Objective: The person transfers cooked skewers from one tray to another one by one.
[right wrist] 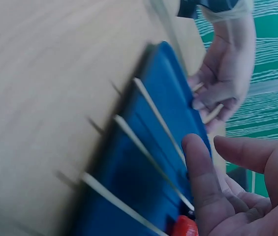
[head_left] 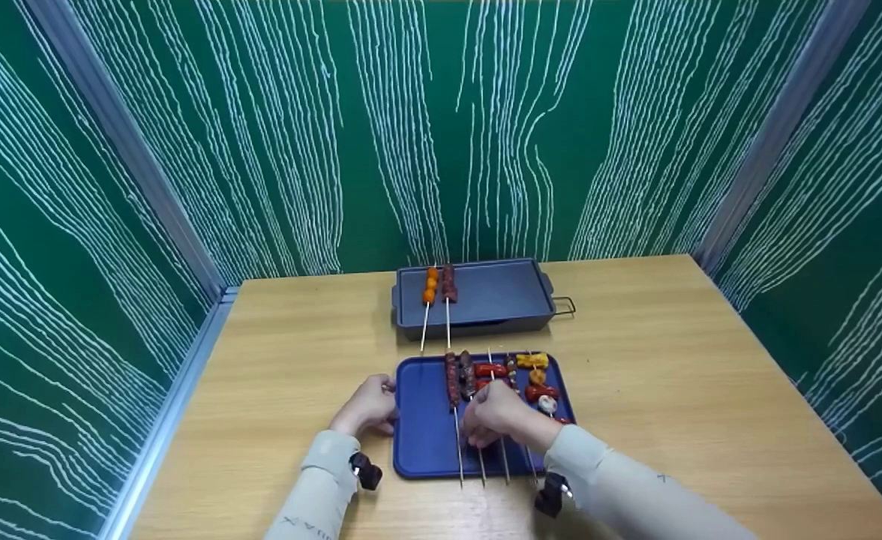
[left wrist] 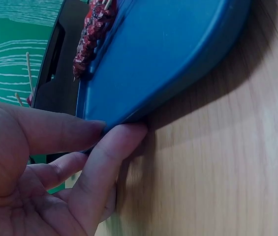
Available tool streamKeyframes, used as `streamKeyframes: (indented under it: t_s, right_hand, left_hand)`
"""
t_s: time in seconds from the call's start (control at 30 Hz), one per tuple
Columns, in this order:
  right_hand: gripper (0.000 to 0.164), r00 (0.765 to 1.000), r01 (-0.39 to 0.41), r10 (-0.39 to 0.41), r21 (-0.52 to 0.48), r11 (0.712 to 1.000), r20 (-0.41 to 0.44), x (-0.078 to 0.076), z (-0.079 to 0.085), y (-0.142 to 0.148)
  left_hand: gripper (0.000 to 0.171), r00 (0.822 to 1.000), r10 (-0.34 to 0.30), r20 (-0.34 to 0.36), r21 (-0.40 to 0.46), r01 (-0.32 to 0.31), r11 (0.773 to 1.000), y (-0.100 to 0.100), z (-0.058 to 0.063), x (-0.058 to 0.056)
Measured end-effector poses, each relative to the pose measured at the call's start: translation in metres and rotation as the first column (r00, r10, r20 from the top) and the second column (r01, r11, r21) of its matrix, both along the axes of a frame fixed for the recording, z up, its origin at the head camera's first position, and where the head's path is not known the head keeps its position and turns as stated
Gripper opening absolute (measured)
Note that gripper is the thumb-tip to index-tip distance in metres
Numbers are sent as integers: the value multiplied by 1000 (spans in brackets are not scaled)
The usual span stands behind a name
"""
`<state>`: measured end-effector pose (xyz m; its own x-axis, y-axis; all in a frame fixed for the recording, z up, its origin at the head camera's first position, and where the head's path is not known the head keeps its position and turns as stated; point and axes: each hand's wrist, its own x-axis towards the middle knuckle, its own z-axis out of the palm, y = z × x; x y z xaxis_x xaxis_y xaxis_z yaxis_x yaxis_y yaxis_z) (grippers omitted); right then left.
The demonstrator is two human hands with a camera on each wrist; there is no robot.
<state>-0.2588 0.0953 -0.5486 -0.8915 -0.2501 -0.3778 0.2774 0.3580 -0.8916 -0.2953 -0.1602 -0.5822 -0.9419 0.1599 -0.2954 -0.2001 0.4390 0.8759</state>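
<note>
A blue tray [head_left: 420, 424] on the table bears several food skewers at its middle and right, their sticks pointing toward me. My left hand [head_left: 372, 405] pinches the tray's left rim between thumb and forefinger, as the left wrist view shows. Above the sticks is my right hand [head_left: 499, 412], close to the reddish meat skewer [head_left: 452, 381] and a darker meat skewer [head_left: 466, 373]. In the right wrist view a gap shows between thumb and forefinger [right wrist: 202, 184], with nothing in it. The hand partly hides the skewers with red pieces [head_left: 491, 370].
Behind the tray stands a dark grey grill pan [head_left: 497, 292] with a wire handle [head_left: 565, 306] on its right. An orange ball skewer [head_left: 430, 286] and a meat skewer [head_left: 449, 283] lie at its left, sticks overhanging the front. Green patterned walls [head_left: 486, 150] enclose the table [head_left: 283, 360].
</note>
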Motion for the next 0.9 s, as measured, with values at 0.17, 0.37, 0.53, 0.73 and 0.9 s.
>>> streamKeyframes:
  t_s: [0.17,0.37,0.53,0.73,0.9]
  right_hand:
    - [13,999,15,-16,-11,1000,-32,-10,13,4]
    - [10,998,39,-38,23,999,-42,-18,28,4]
    - [13,998,57,-56,35,998,-43,-23,37,4]
    - [14,996,77,-76,23,997,-38,-28,47,3]
    - [15,994,86,-85,19,996,-67,-33,52,4]
  left_hand:
    - [31,1000,1,-10,1,-1,1000,1,1,0]
    - [27,1000,2,-16,-11,-3,1000,1,1,-1]
    - [30,1000,10,-10,-17,-10,1000,1,1,-1]
    - [27,1000,13,14,-25,-12,1000,2,2,-1]
    - [28,1000,13,18,-29,-12,999,3,3,-1]
